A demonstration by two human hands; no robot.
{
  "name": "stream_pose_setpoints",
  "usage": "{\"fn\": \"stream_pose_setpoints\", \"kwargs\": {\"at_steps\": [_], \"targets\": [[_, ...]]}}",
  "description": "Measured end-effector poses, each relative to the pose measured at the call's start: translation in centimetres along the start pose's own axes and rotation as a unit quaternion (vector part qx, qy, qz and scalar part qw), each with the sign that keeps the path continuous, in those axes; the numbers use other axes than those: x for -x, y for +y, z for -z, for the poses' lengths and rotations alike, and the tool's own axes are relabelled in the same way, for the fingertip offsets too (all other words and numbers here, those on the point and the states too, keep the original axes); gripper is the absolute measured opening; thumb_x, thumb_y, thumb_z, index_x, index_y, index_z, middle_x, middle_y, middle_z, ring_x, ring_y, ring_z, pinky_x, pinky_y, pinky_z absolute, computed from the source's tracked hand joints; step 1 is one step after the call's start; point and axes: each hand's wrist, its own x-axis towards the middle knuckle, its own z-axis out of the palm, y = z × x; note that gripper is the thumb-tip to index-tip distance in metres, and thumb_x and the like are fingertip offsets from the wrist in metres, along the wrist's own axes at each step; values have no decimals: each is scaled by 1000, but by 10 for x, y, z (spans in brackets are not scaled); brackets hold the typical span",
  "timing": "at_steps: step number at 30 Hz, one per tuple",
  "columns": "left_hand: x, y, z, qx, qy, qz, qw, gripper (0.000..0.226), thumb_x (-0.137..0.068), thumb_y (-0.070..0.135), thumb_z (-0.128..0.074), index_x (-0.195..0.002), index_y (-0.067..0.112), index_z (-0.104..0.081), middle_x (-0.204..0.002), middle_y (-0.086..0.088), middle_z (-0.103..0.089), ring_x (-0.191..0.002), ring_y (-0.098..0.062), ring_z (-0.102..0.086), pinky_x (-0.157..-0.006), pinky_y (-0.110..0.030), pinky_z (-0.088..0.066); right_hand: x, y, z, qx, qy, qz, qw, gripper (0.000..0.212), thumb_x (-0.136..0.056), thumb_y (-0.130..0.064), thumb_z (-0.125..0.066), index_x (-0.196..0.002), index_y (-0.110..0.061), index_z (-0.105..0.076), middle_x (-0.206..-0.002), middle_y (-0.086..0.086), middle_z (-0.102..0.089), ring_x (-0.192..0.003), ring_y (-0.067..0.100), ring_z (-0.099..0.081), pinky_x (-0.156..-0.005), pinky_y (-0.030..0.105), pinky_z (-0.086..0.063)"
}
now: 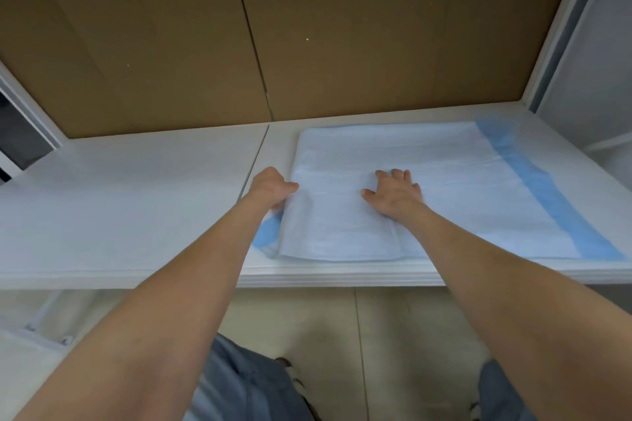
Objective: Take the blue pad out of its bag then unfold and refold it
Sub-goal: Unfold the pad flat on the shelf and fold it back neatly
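The blue pad (pixel 444 181) lay out of its bag on the white desk (pixel 119 208), toward the person's 1 o'clock, so the first step looked done and the folding stage was in hand. A doubled flap covered the pad's 9 o'clock portion, with a single layer running out to a blue border strip (pixel 547 195) along its 3 o'clock side. A sliver of blue also showed under the flap at about 7 o'clock.

The hands were apart. The left hand (pixel 272 188) curled round the flap's 9 o'clock edge and gripped it. The right hand (pixel 393 193) lay flat, fingers spread, pressing on the top layer near the pad's middle.

Whether the flap was being opened or closed could not be told from this one view; it was probably a fold being set.

Either way, the next move called for the right hand to anchor the layers while the left carried its edge across without dragging the sheet, keeping the edges square.

As for containers, no bag showed anywhere in the view. A cardboard panel (pixel 136 44) stood behind the desk at 12 o'clock.
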Motion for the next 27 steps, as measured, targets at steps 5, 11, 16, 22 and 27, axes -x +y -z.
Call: {"fn": "stream_pose_setpoints", "kwargs": {"at_steps": [5,11,16,22,27], "targets": [[31,-9,5,16,-42,29,999,40,-85,36,-67,-71,5,-46,-67,-10,-51,-51,-22,-46,-51,-25,-41,24,8,6,2,5,-13,1000,60,-97,-49,-39,-148,-17,-30,-154,12,-23,-145,31,-11,-114,47,-23],[67,-15,3,64,-120,55,989,36,-78,25,-78,-78,3,-50,-72,-10,-59,-59,-21,-58,-56,-32,-52,50,22,6,-11,-10,-27,1000,63,-96,-48,-41,-149,-17,-27,-154,11,-22,-145,32,-10,-114,46,-24],[73,-21,-3,131,-121,78,981,29,-77,8,-77,-87,-3,-52,-71,-11,-56,-60,-22,-56,-57,-31,-51,59,28,-1,8,-21,-22,1000,61,-95,-51,-40,-146,-18,-32,-151,12,-27,-141,33,-19,-112,44,-25],[68,-23,-4,257,-110,85,956,33,-91,8,-57,-117,-9,-47,-90,-17,-62,-76,-29,-64,-76,-42,-55,60,27,5,-4,-10,-16,1000,60,-97,-50,-34,-148,-17,-30,-152,12,-25,-142,32,-18,-113,44,-25],[70,-20,-9,309,-114,62,942,24,-95,12,-45,-109,-7,-47,-90,-14,-60,-77,-27,-63,-61,-35,-60,59,26,9,-15,-5,-18,1000,60,-98,-50,-30,-149,-18,-28,-154,11,-24,-143,31,-16,-113,44,-24]]}}
